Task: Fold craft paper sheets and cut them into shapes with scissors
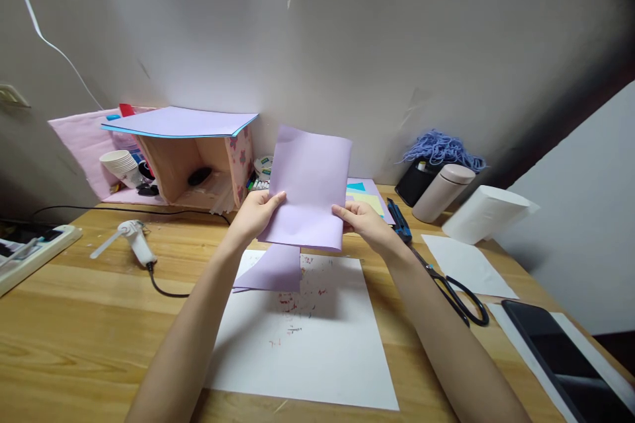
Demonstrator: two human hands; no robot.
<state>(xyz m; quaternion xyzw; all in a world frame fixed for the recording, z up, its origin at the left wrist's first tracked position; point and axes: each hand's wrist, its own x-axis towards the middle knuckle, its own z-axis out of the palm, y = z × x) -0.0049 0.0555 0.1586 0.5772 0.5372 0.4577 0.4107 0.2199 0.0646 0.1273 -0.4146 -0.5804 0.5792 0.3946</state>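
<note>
one lilac paper (310,185), long axis upright

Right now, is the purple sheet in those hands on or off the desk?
Off: left hand and right hand hold the purple sheet up by its edges, above the white paper.

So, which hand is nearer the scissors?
Right. The right hand is left of the scissors; the left hand is farther left, across the held paper.

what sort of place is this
Likely a crafting corner, perhaps at home: black-handled scissors lie on a light-brown wooden table, a tangled blue yarn bundle sits behind, and a rectangular lilac paper sheet is held up.
</note>
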